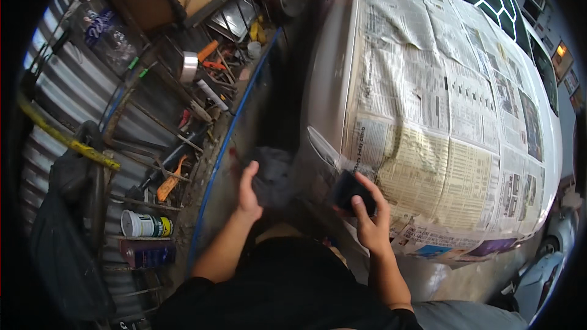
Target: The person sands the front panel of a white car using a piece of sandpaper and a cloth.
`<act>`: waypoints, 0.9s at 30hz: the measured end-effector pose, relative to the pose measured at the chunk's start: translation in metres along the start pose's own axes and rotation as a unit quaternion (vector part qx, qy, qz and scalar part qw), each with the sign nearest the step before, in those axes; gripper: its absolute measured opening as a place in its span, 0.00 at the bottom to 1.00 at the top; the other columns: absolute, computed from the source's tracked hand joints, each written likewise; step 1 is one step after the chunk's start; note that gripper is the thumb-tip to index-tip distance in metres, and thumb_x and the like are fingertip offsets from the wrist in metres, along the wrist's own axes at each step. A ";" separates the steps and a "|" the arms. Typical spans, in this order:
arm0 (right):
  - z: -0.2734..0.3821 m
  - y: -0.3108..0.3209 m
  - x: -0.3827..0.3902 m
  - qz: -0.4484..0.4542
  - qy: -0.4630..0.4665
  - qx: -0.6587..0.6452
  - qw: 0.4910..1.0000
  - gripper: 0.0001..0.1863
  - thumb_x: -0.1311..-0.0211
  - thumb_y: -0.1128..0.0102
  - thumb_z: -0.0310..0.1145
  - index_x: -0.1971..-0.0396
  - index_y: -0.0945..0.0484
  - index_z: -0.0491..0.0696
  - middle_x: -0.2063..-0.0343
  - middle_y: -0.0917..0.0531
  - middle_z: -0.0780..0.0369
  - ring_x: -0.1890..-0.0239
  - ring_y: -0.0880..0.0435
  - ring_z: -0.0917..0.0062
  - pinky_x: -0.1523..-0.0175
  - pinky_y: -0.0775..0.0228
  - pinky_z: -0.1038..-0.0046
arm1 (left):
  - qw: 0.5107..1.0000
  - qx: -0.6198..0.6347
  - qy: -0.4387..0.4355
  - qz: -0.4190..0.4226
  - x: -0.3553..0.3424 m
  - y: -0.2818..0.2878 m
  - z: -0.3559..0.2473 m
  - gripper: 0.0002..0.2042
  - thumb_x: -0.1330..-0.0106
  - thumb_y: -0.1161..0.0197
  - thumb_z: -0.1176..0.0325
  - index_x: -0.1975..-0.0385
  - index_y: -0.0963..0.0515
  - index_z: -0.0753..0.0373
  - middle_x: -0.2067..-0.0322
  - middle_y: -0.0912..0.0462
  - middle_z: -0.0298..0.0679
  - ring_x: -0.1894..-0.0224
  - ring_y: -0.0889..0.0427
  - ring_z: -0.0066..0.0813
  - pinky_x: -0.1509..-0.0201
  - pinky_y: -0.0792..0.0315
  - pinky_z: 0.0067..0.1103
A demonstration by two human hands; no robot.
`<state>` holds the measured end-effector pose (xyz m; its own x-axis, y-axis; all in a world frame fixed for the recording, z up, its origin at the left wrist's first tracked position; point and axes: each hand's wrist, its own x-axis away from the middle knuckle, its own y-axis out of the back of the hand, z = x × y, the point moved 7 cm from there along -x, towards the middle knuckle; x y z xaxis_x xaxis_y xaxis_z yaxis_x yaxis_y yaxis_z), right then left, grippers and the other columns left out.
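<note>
My left hand (249, 194) is closed at the edge of a dark grey, sheet-like piece (274, 174), thumb raised in front. Motion blurs the piece, so I cannot tell whether it is cloth or abrasive paper. In my right hand (372, 215) is a small black block (350, 190), gripped between thumb and fingers. That hand is beside the front corner of a light-coloured car (330, 73), close to its headlight (323, 148). Newspaper sheets (428, 85) cover the car's bonnet, wrinkled and yellowed in places.
Left of me, a cluttered rack holds a tape roll (189, 67), an orange-handled tool (172, 180) and a white tub (145, 224). A blue edge strip (229, 137) runs along it. A narrow dark gap separates rack and car. Another vehicle (538, 284) stands at far right.
</note>
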<state>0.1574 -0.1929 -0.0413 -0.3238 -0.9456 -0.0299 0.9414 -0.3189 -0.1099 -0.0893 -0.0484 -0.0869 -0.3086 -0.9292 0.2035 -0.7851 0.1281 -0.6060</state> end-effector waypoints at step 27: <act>-0.022 -0.118 -0.069 -0.020 0.094 0.210 0.973 0.17 0.35 0.37 0.19 0.46 0.17 0.43 0.48 0.13 0.55 0.44 0.13 0.63 0.40 0.22 0.67 | 0.771 -0.200 0.604 0.028 -0.105 0.369 0.077 0.30 0.34 0.37 0.37 0.47 0.17 0.59 0.56 0.13 0.41 0.55 0.14 0.39 0.49 0.20 0.39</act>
<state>0.0668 -0.0891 -0.0479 -0.3361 -0.9160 -0.2192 0.8702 -0.3910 0.2996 -0.3050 0.0700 -0.3910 -0.4333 0.0520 0.8997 -0.7805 0.4775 -0.4035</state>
